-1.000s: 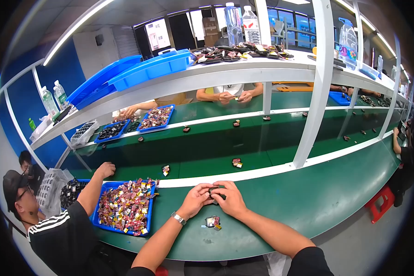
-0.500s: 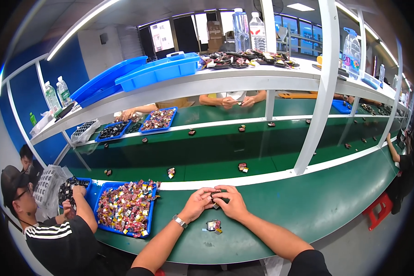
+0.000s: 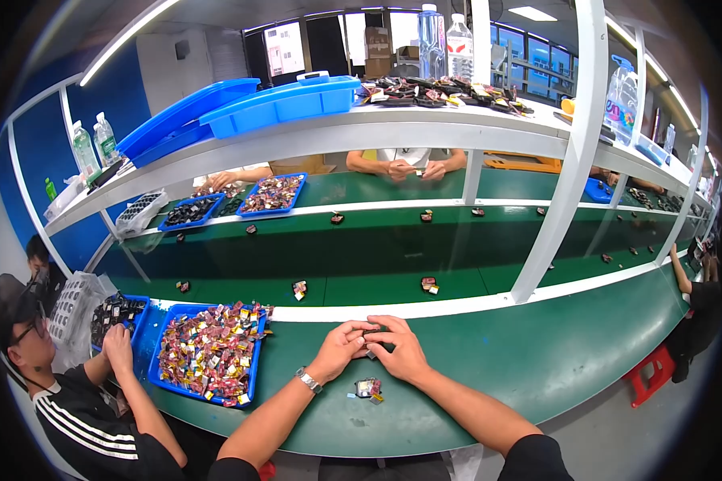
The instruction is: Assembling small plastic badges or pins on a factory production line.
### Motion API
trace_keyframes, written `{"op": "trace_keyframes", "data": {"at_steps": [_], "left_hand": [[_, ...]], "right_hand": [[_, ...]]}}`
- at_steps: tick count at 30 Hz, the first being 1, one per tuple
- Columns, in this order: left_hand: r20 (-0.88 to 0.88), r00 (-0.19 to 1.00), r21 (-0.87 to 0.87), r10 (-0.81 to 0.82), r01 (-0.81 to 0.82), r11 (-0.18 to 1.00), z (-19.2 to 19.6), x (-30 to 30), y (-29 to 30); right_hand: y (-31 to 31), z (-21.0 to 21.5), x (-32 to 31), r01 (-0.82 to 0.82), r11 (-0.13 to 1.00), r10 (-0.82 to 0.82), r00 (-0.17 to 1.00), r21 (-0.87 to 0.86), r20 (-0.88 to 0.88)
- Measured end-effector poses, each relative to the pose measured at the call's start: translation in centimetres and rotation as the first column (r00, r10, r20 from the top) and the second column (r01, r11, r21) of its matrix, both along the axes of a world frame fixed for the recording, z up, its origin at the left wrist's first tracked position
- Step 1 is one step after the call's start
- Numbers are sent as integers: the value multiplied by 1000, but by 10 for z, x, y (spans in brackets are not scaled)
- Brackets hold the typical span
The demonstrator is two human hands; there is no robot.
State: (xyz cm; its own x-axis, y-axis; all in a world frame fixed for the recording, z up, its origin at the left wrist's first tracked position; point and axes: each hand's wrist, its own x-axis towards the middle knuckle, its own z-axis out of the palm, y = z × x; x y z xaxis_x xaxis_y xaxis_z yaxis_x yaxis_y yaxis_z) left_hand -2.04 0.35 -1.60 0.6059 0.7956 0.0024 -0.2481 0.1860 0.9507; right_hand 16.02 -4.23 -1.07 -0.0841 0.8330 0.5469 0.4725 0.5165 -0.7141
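My left hand (image 3: 342,349) and my right hand (image 3: 399,350) meet over the green bench, fingers closed on a small black casing (image 3: 369,337) between them. Fingers cover most of it, so its details stay hidden. Just below my hands on the bench lies a small assembly (image 3: 367,389) with a black shell, a pale square piece and a reddish tab. To the left of my left hand stands a blue tray (image 3: 257,367) heaped with small red, yellow and white electronic parts.
A co-worker (image 3: 80,401) sits at the left, hands by a blue tray of black casings (image 3: 114,317). Beyond a white rail (image 3: 457,303), small assemblies sit on a green conveyor (image 3: 361,280). A white post (image 3: 569,176) and a loaded shelf (image 3: 425,132) stand ahead.
My hands stay closed together on the casing, fingers slightly shifted, and the metallic piece below them shows less. The co-worker's hands moved closer together. Small assemblies on the far belt shifted slightly.
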Motion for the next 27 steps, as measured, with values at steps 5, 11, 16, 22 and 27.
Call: {"op": "trace_keyframes", "data": {"at_steps": [5,11,16,22,27], "left_hand": [[50,998,14,45,-46,999,-3,1,1],[26,1000,-8,7,-7,1000,-1,2,1],[9,1000,-18,24,-23,1000,0,-1,1],[28,999,-29,27,-26,999,-1,0,2],[39,999,-33,27,-26,999,2,2,-1]], "right_hand": [[-2,4,-5,-7,1000,6,999,29,48],[0,8,-6,104,978,-110,994,180,21],[1,8,-8,138,961,-159,985,240,71],[-4,12,-11,142,955,-176,978,262,112],[-2,7,-11,167,949,-203,972,266,115]]}}
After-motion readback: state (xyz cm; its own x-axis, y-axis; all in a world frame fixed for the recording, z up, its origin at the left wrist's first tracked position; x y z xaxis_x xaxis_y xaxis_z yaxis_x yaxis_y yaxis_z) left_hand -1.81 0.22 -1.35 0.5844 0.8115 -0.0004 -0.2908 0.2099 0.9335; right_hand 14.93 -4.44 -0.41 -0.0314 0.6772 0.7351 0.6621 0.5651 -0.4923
